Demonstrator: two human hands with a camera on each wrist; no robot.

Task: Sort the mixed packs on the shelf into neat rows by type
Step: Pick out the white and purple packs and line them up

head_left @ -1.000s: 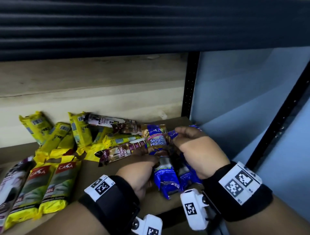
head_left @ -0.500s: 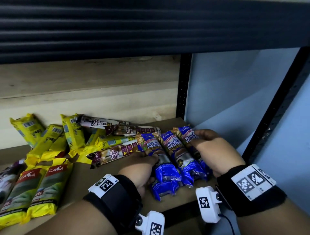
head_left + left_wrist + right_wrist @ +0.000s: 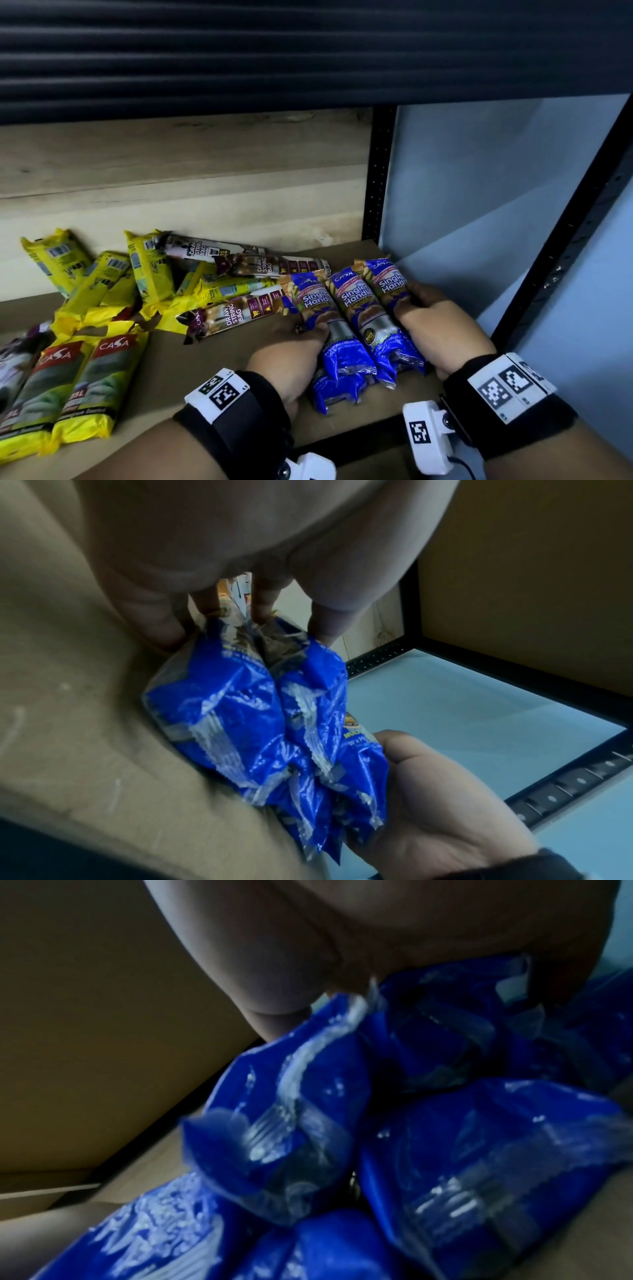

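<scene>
**Desk:** What does the moment show, and how far along is the sorting?

**Photographer:** Two hands bracket three blue "Single Handle" garbage-bag packs (image 3: pixel 352 329) at the right end of the wooden shelf (image 3: pixel 191 370), beside the black upright post (image 3: pixel 378 178). The left hand (image 3: pixel 291 363) curls round the leftmost pack's side; the right hand (image 3: pixel 435 325) curls round the rightmost, pressing the three together. That blue row looks all but formed.

**Desk:** And left of the blue packs?

**Photographer:** Unsorted, by my reading. Three brown "Draw String Bag" packs (image 3: pixel 236 313) lie crosswise just left of the blue ones, tangled with a loose heap of yellow packs (image 3: pixel 150 270) against the back board. Farther left, two yellow "CASA" packs (image 3: pixel 89 383) lie side by side near the front edge, a started row.

**Desk:** Other legible writing?

**Photographer:** "CASA" tops the blue packs, with "Easy Carry" and "Garbage Bag". The rest is too small to read.
</scene>
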